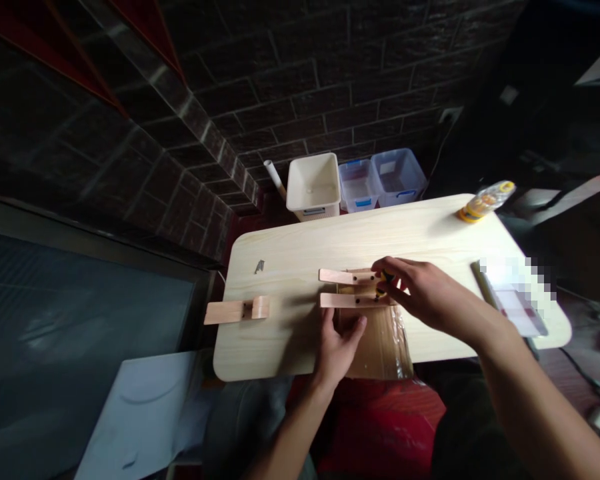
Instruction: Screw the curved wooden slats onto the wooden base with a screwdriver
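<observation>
A wooden piece with two parallel slats (341, 300) and dark holes or screws lies on a cardboard box (380, 343) at the table's front edge. My left hand (337, 347) is below the nearer slat, its fingertips at the slat's left part and its thumb apart. Above the right part of the slats, my right hand (415, 287) has its fingers closed round a small yellow and black tool (386, 280), mostly hidden by the fingers. Farther left, a second wooden piece (225, 312) sticks out past the table's left edge. Small dark screws (259, 267) lie in a pile behind it.
The pale table (290, 250) holds a clear bottle with yellow ends (485, 201) at the back right and a tray-like object (517, 310) at the right. Behind it stand a cream bin (313, 183) and two clear plastic boxes (397, 175) near a brick wall.
</observation>
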`<action>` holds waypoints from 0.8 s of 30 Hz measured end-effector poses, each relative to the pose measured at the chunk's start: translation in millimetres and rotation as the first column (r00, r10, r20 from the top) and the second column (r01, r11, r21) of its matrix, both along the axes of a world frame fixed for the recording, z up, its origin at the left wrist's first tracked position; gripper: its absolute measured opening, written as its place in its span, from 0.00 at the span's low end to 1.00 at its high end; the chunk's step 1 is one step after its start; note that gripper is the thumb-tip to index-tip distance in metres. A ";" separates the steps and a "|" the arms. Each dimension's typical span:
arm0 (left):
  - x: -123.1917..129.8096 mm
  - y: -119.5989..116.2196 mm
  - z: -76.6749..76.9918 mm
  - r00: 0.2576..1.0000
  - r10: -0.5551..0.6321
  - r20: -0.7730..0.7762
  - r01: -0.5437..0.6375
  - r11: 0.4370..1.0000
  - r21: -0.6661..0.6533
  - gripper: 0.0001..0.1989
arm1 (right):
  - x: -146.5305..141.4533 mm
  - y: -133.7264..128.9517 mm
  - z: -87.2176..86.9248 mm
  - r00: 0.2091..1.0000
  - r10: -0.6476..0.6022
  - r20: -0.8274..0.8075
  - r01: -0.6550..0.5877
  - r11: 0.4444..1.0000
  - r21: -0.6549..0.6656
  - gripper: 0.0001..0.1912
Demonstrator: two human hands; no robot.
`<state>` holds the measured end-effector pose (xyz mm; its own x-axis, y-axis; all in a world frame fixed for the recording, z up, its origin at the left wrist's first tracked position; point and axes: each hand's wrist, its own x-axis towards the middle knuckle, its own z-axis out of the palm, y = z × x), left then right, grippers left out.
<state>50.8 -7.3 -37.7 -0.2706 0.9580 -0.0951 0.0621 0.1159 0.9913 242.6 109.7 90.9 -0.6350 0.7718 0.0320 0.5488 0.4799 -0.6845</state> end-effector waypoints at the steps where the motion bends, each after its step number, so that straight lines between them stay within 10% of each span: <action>1: -4.1 7.6 0.5 0.998 -0.044 -0.035 0.045 0.998 0.032 0.29 | 1.5 1.8 1.6 1.000 -0.006 0.008 0.006 1.000 -0.004 0.07; 24: -42.5 97.3 12.4 0.843 -0.436 -0.316 0.493 0.860 0.128 0.13 | -9.1 24.4 16.3 0.993 -0.104 -0.046 0.094 0.979 -0.180 0.16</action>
